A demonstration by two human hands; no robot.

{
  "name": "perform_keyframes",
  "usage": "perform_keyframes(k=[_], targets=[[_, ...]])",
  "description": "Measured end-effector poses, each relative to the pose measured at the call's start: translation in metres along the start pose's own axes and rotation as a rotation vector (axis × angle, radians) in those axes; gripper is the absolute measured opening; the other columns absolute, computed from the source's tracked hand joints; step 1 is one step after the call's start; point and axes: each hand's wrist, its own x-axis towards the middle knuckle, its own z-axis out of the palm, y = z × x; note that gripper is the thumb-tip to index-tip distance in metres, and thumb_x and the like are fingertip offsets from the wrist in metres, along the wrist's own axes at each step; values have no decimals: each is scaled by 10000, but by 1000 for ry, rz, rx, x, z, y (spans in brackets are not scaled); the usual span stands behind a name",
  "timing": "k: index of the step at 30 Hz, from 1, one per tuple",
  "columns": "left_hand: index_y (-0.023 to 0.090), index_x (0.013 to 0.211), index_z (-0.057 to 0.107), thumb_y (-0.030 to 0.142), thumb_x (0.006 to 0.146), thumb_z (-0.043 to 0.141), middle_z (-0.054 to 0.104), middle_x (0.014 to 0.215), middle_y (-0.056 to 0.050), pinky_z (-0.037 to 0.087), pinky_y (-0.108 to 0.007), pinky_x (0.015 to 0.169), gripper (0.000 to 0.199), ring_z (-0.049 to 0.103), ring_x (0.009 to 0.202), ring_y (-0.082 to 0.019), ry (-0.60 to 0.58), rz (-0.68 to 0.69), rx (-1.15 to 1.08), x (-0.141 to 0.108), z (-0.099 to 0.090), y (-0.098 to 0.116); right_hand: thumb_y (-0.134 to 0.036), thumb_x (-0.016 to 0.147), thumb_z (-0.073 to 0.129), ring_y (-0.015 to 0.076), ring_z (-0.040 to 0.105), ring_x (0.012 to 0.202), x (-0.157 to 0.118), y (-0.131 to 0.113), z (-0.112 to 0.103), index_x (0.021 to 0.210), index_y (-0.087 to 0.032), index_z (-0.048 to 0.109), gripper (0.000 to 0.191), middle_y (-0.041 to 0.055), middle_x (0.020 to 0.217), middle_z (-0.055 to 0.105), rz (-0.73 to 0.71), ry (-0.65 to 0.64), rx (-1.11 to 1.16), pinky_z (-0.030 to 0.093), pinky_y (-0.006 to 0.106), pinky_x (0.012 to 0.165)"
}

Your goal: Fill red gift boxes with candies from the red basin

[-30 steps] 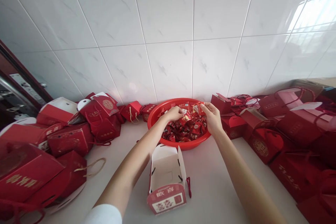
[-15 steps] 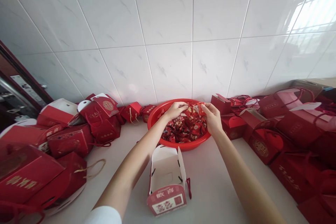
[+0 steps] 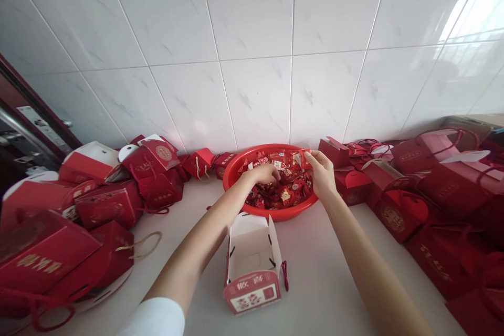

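A red plastic basin against the wall holds many red wrapped candies with gold and white print. My left hand reaches down among them, its fingers curled and their tips partly hidden; what they grip, if anything, I cannot make out. Over the basin's right rim, my right hand pinches a small red wrapped candy between thumb and fingers. In front of the basin, between my forearms, lies an open red and white gift box, its white inside facing up with nothing in it.
Red gift boxes with gold print are heaped on the left, some with cord handles. Another heap of red boxes lines the right side. Behind stands a white tiled wall; the tabletop is pale.
My left hand has dropped lower into the candies. My right hand stays near the right rim, still pinching the red candy. The view has shifted slightly.
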Motion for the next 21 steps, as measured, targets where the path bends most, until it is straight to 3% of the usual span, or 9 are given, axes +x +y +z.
perform_keyframes(k=[4, 9, 12, 15, 21], targets=[[251, 949, 780, 231, 620, 783, 769, 1067, -19, 501, -267, 812, 330, 686, 996, -248, -87, -17, 190, 1, 3, 3, -488, 624, 828, 152, 596, 684, -1, -1, 0, 756, -220, 648, 349, -14, 747, 663, 9, -7, 16, 443, 270, 585], [224, 875, 788, 221, 539, 834, 770, 949, -43, 505, -297, 782, 339, 685, 909, -268, -165, -20, 278, 2, 7, 12, -492, 655, 808, 163, 605, 687, -2, -2, 1, 758, -222, 645, 331, -10, 744, 667, -1, -19, -17, 446, 277, 585], [209, 851, 790, 115, 575, 753, 769, 913, -41, 503, -273, 744, 293, 689, 898, -254, -135, -15, 212, 1, 6, 12, -492, 650, 810, 158, 597, 680, -2, -2, 1, 756, -222, 649, 332, -10, 745, 664, 4, -20, -17, 445, 276, 582], [215, 955, 783, 92, 641, 682, 768, 976, -28, 506, -248, 742, 352, 693, 923, -227, -76, -25, 154, -2, 0, 9, -487, 632, 826, 149, 584, 671, -2, -2, 1, 750, -220, 652, 340, -12, 741, 657, 15, -21, 6, 450, 272, 581], [202, 967, 751, 88, 695, 669, 759, 970, -10, 517, -262, 842, 306, 689, 959, -209, 88, 61, -181, -5, -7, 7, -492, 621, 837, 150, 580, 678, -2, -2, 1, 753, -220, 653, 355, -10, 749, 655, 19, -19, 7, 460, 278, 604]])
